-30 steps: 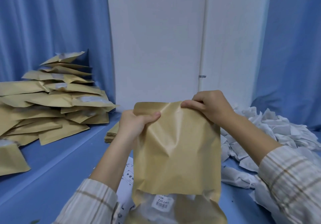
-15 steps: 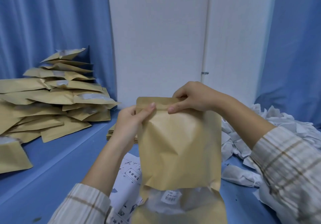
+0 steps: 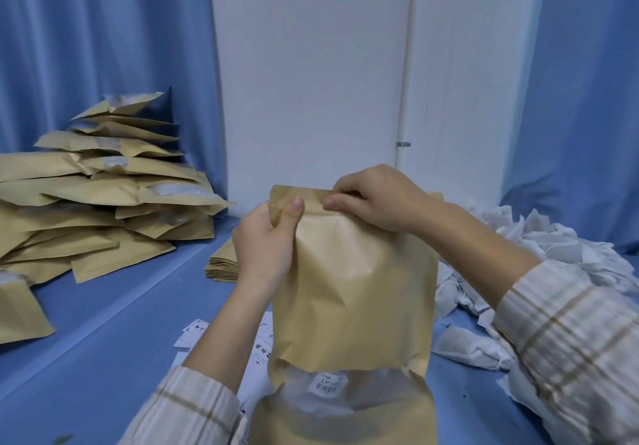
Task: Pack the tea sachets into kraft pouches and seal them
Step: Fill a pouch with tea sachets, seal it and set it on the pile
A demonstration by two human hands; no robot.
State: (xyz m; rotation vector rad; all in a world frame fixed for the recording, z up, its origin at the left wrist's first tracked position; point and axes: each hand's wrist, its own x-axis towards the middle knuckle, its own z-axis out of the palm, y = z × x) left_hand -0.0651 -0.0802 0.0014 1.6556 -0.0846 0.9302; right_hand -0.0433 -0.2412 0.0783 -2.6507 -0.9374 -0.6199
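The pouch stands upright between the two hands, its long axis vertical and its top strip running crosswise from left to right. The left hand grips the pouch's upper left corner, thumb flat on the near face of the strip and fingers curled behind. The right hand pinches the strip just right of the left thumb, fingertips pressed on the near side, and most of the strip lies beyond it, toward the pouch's right edge. Sealing therefore looks to call for the right hand to slide rightward along the strip while the left anchors its corner. Behind the pouch to its right lies a heap of white sachets on the desk; well to its left is a pile of filled pouches.
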